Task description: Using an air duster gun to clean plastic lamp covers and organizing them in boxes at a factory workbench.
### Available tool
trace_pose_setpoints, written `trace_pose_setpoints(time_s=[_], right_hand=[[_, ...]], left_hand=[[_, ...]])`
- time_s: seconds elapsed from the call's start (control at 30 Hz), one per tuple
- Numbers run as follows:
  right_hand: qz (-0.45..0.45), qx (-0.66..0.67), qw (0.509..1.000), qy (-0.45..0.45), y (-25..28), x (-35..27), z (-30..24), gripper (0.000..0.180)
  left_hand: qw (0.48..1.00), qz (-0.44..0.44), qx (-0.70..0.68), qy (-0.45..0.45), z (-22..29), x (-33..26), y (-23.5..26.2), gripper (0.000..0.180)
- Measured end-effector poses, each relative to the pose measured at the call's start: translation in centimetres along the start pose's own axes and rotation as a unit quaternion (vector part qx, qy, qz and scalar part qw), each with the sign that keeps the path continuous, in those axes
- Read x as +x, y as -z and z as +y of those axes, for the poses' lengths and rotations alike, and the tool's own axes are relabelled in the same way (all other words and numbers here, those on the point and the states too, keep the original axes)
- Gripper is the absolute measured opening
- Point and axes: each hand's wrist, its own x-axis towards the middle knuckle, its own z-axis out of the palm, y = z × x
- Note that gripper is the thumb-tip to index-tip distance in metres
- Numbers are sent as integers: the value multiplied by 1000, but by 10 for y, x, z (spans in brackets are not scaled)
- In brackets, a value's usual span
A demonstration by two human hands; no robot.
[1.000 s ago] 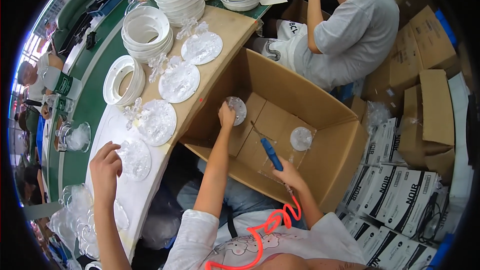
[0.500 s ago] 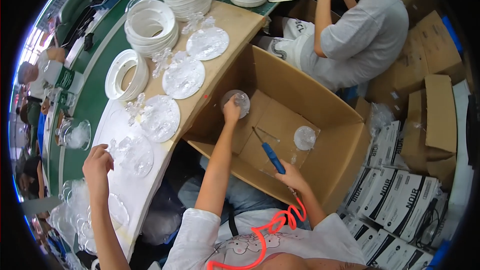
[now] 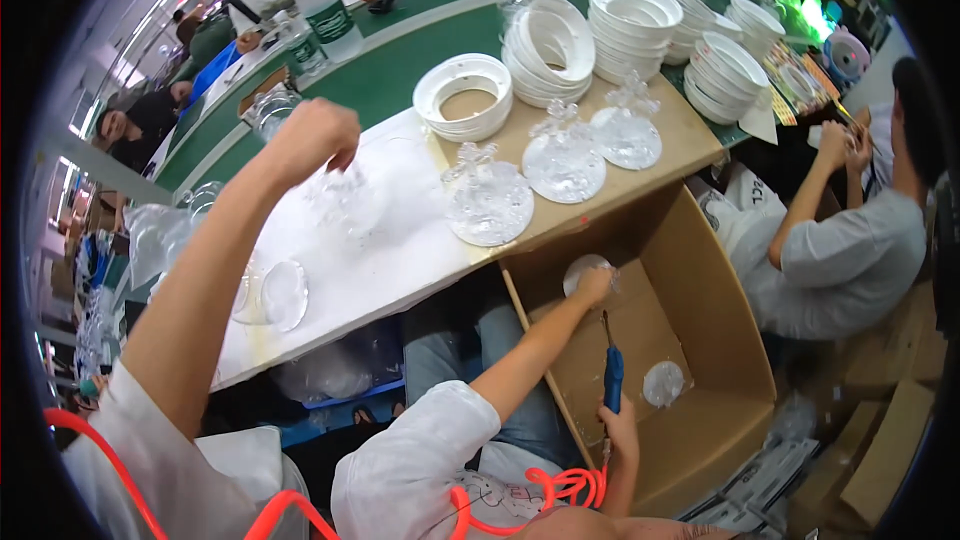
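My left hand [image 3: 596, 288] reaches into the cardboard box [image 3: 655, 450] and grips a clear round disc [image 3: 582, 272] by its edge, near the box's table side. My right hand [image 3: 620, 422] is wrapped round a blue air gun [image 3: 613, 375]. Its thin nozzle points up toward my left hand, just short of it. A red coiled hose [image 3: 560, 488] runs from the handle's lower end across my shirt. Another clear disc [image 3: 663, 384] lies on the box floor, right of the air gun.
On the table [image 3: 390, 275], several clear discs with branching pieces [image 3: 490, 205] lie in a row. Stacked white rings [image 3: 463, 100] stand behind them. A co-worker's hand [image 3: 320, 135] hangs over the table at left. Another person [image 3: 850, 250] sits beyond the box.
My view has swung, so table and box appear farther right and turned. The air gun stands more upright, its tip nearer my left hand. The co-worker's hand has lifted over the table.
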Motion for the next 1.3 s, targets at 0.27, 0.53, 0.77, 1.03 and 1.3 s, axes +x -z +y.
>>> trace_pose_setpoints(time_s=[0.27, 0.53, 0.77, 1.03, 1.3], right_hand=[[33, 47, 998, -29, 5, -8, -14, 20], [26, 62, 997, -42, -9, 0, -13, 22], [41, -80, 996, 15, -1, 15, -42, 33], [23, -182, 982, -34, 18, 3, -43, 35], [23, -179, 983, -28, 20, 0, -45, 39]], left_hand=[[998, 12, 44, -45, 13, 9, -9, 21], [998, 7, 56, -18, -7, 9, -6, 22], [998, -25, 58, 8, -28, 22, 15, 22], [980, 6, -196, 40, -29, 34, -18, 35], [880, -29, -468, 80, -15, 29, -3, 35]])
